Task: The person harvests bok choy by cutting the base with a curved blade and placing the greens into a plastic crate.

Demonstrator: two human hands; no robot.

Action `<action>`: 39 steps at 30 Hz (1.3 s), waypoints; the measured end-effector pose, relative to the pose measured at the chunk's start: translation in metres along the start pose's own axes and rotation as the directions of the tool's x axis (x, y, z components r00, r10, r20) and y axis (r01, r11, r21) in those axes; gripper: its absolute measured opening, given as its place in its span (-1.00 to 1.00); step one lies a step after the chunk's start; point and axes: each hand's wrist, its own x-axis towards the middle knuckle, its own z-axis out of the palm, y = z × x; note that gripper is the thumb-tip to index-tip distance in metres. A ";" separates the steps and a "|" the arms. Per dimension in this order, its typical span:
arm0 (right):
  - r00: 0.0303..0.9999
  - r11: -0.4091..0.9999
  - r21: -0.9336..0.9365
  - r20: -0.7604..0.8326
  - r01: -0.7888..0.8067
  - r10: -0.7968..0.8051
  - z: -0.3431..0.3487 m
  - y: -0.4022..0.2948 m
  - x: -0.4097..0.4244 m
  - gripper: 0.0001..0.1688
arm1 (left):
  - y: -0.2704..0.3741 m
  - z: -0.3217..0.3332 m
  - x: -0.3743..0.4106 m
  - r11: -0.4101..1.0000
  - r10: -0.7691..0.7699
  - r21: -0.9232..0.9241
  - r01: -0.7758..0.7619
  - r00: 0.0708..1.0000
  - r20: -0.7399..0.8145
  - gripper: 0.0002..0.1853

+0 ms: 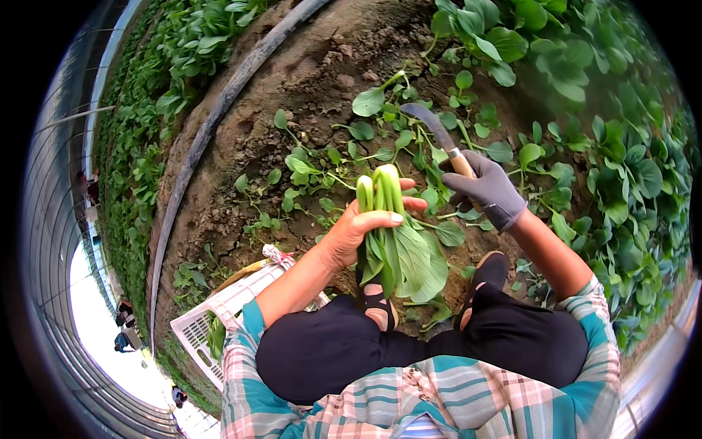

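Observation:
My bare left hand point(356, 225) grips cut bok choy point(392, 236), its pale stem bases pointing up and its broad leaves hanging toward my feet. In a grey glove, my right hand point(485, 189) holds a curved harvesting knife point(433, 126) by its wooden handle. The blade points up and to the left, over small plants and apart from the bok choy. Loose leaves and short seedlings point(307, 164) cover the soil beneath both hands. My palm hides part of the stems.
A white plastic crate point(219, 318) with greens inside stands by my left forearm. A dark hose point(203, 137) curves along the soil at left. Dense bok choy rows point(641, 181) grow at right, another bed point(137, 181) at far left. Several people are distant, near the greenhouse opening.

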 end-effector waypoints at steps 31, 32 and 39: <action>0.932 0.801 -0.477 0.179 0.361 -0.314 0.014 0.028 0.009 -0.54 | -0.041 -0.006 0.021 0.883 0.030 0.469 -0.004 0.998 -0.049 -0.27; 0.914 0.765 -0.501 0.200 0.405 -0.353 0.012 0.030 0.009 -0.56 | -0.041 -0.012 0.021 0.856 0.025 0.517 0.007 0.998 -0.055 -0.29; 0.917 0.738 -0.644 -0.140 0.204 -0.375 -0.067 0.069 0.045 -0.71 | -0.033 -0.014 0.016 0.807 -0.032 0.591 -0.014 0.997 0.067 -0.39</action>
